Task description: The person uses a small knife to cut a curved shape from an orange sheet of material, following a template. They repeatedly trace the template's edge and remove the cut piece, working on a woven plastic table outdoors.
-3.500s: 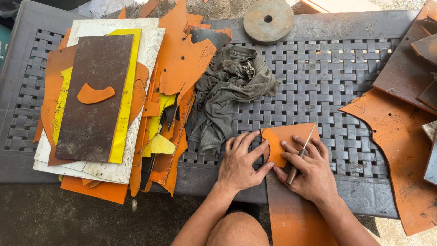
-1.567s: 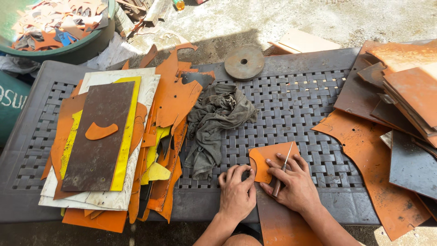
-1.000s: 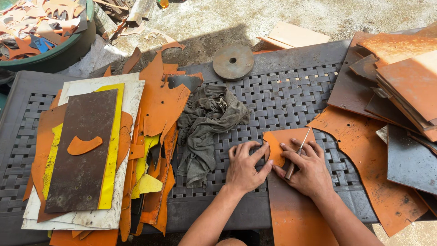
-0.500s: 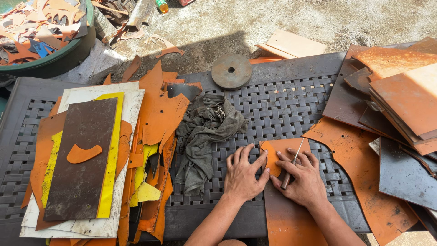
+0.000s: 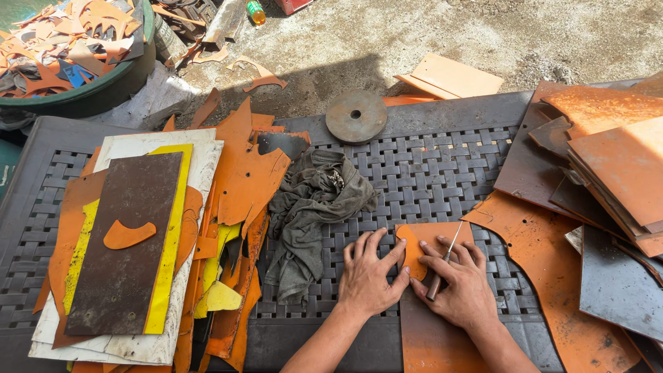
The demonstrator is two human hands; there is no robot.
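The left hand [image 5: 369, 276] lies flat, fingers spread, pressing down on the orange sheet [image 5: 431, 249] at the near edge of the woven bench [image 5: 442, 166]. The right hand [image 5: 461, 287] is closed around a thin cutting tool [image 5: 442, 266], its tip on the same sheet. A grey rag [image 5: 311, 214] lies just left.

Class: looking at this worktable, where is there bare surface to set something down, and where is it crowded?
Bare weave lies between the metal disc, grey rag and right-hand sheets. The left stack and the spot under both hands are crowded.
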